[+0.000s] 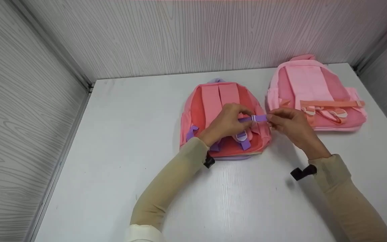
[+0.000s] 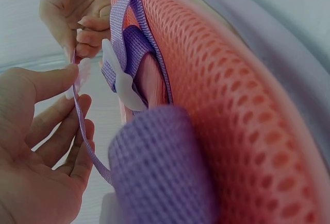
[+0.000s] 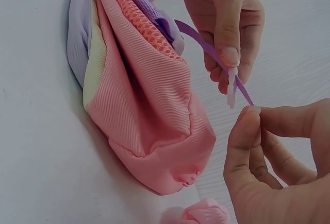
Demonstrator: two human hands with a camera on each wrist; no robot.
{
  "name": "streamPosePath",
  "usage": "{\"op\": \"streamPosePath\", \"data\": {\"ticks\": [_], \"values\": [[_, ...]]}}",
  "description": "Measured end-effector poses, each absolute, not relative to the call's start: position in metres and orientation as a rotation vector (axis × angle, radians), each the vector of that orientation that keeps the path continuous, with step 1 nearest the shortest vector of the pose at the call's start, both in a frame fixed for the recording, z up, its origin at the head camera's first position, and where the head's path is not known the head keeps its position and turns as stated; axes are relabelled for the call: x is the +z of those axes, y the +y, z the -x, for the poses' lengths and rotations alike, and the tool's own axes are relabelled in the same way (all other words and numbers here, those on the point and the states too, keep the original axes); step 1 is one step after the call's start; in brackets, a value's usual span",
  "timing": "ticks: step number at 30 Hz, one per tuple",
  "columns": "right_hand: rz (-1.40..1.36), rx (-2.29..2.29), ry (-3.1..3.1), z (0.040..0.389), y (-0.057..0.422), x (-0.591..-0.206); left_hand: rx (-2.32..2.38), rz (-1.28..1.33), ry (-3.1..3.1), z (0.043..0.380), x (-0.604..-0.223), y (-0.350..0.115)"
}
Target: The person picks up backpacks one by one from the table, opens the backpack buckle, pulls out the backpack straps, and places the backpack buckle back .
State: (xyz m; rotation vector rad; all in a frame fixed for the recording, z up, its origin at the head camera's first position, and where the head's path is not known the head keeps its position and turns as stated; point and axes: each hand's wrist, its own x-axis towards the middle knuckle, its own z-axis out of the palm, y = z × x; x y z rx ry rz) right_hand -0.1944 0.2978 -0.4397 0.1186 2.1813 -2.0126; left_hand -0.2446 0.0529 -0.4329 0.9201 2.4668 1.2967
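A coral-pink child's backpack lies on the table with its shoulder straps and mesh back facing up. Over its right side, the left hand pinches a purple webbing strap by its white plastic buckle. The end of that strap is between the thumb and fingertips of the right hand, just past the backpack's edge. Between the two hands the webbing looks drawn out straight. Another white adjuster with purple webbing rests lower on the backpack.
To the right lies a lighter pink backpack with orange straps, close to the right hand. Grey wood-grain panels stand behind and at both sides of the white table.
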Motion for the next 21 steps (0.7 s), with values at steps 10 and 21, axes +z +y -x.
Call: {"op": "streamPosePath", "data": {"ticks": [10,21], "values": [[-0.126,-1.892,2.253,0.193,0.299,-0.439,1.276,-0.888,2.470,0.244,-0.433,0.060],[-0.114,-1.859,2.276,0.194,0.302,-0.437,1.283,-0.905,2.459,0.243,-0.434,0.067]]}}
